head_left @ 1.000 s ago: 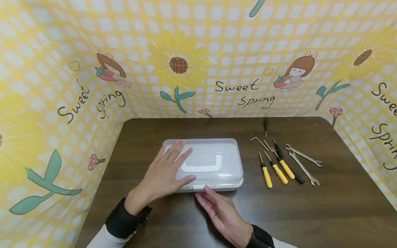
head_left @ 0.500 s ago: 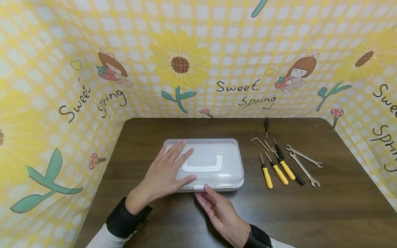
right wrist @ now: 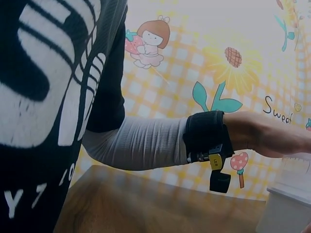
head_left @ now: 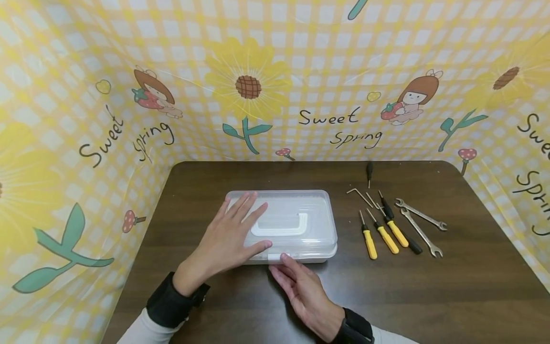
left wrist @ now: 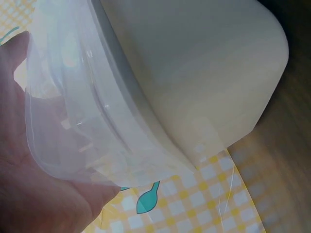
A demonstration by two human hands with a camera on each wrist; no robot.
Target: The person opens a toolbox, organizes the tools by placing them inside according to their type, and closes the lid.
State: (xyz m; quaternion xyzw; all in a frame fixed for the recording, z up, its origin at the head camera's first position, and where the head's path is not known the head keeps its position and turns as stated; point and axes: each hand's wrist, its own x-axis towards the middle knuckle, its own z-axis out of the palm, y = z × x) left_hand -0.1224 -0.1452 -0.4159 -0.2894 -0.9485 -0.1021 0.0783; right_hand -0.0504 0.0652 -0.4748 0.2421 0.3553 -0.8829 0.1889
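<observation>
A storage box (head_left: 318,224) with a clear lid, a white handle (head_left: 279,232) and a white front latch (head_left: 275,258) sits on the table. My left hand (head_left: 227,234) rests on the left part of the lid, fingers spread and straight. In the left wrist view, the left hand (left wrist: 29,160) shows partly through the clear lid (left wrist: 73,97), above the white base (left wrist: 194,73). My right hand (head_left: 305,296) is at the box's front, thumb touching the latch and fairly straight fingers just below it. Whether those fingers touch the box is hard to tell.
Right of the box lie several screwdrivers with yellow handles (head_left: 388,239) or black ones (head_left: 369,172), hex keys (head_left: 360,197) and two wrenches (head_left: 421,231). A checked yellow cloth (head_left: 275,95) hangs around the dark wooden table (head_left: 429,296).
</observation>
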